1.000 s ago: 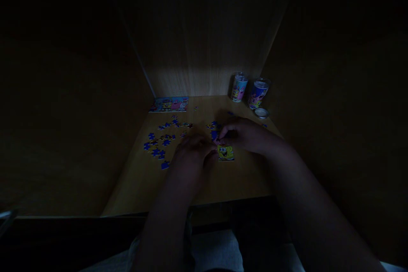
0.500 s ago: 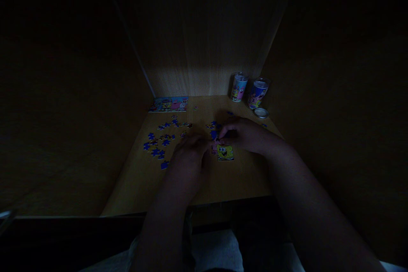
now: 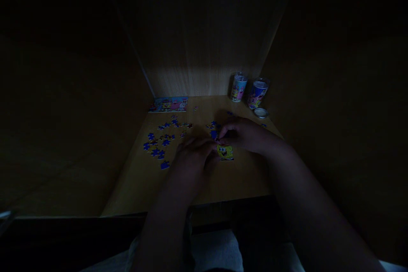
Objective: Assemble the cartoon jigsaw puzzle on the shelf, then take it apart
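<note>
Left hand has slid against the small yellow cardboard puzzle patch.
Right hand curls beside it; whether either hand grasps anything I cannot tell. The patch looks light and fragile, so hold it by its edges.

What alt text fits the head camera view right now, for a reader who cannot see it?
At a dim wooden desk, a person's left hand and right hand meet at a small yellow puzzle patch. Loose blue pieces lie scattered to the left; a picture card, two printed tins and a lid sit at the back.
</note>
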A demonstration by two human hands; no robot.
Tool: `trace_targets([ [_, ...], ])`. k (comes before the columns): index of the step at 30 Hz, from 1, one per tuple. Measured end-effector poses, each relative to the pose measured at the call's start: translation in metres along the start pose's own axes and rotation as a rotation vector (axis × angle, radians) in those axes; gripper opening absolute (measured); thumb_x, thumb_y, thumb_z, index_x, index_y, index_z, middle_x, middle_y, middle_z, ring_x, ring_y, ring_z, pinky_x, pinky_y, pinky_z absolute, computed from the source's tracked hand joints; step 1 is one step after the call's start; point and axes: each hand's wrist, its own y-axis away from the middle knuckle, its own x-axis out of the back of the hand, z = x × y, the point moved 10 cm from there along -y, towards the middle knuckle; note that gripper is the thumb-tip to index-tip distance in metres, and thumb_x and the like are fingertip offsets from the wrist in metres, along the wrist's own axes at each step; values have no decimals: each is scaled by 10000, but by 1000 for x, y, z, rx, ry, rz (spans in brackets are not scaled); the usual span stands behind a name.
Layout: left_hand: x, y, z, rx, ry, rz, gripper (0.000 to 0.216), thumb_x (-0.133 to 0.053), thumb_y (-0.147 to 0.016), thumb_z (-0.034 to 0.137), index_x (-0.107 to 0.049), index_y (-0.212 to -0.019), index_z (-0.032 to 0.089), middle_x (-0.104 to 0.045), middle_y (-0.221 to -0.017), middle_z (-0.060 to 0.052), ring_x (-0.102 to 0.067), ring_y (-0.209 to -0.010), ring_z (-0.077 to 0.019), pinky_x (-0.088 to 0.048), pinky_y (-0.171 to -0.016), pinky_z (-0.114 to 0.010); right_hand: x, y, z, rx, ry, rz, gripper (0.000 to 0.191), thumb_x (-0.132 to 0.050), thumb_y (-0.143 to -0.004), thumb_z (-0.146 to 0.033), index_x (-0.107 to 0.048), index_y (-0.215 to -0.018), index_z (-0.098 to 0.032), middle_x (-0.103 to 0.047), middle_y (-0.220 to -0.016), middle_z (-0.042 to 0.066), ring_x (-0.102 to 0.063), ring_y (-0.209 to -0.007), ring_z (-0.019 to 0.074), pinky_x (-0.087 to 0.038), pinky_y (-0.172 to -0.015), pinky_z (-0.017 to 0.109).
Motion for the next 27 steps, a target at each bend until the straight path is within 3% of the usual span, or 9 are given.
trace_targets([
  [8,-7,-3,-9,8,-10,1,201,-762,-1028,144,-790,-1188,262,-835,-1316,-41,-753,-1236,-293,-536,-1130,-539,1,-1,-1,-12,22,8,37,-861,-955,-301,-834,-966,-278,-868,-1027,-5,-794,-986,198,-557,-918,341],
  [13,-12,-4,-15,-13,-89,30,207,-744,-1038,142,-800,-1209,243,-855,-1205,-64,-767,-1163,-308,-582,-1016,-503,0,0,-2,-14,27,9,79,-863,-958,-351,-837,-975,-279,-868,-1014,-8,-794,-945,195,-562,-881,341],
  [18,9,0,-1,-50,-92,146,168,-671,-1078,129,-787,-1148,228,-827,-1210,-67,-745,-1131,-271,-580,-1027,-453,1,1,-4,-6,17,11,65,-814,-989,-346,-835,-979,-285,-864,-1037,-6,-792,-982,197,-570,-910,344],
  [21,21,2,6,-39,-102,204,161,-642,-1091,133,-779,-1097,217,-799,-1118,-78,-746,-1030,-258,-600,-947,-414,2,2,-10,-9,28,18,71,-816,-977,-347,-830,-963,-279,-857,-988,-3,-787,-921,196,-566,-861,333],
  [25,25,4,1,14,-115,246,193,-628,-1083,98,-781,-1119,210,-806,-1050,-79,-771,-949,-255,-615,-867,-387,17,6,-29,48,-6,143,128,-794,-993,-381,-824,-1033,-264,-837,-998,26,-758,-883,191,-556,-791,310],
  [27,25,6,1,-4,-80,262,195,-650,-1078,94,-782,-1158,213,-830,-1079,-70,-789,-974,-245,-622,-883,-373,13,7,-35,60,-74,101,205,-853,-943,-439,-820,-1054,-270,-841,-1024,22,-755,-894,196,-569,-791,305],
])
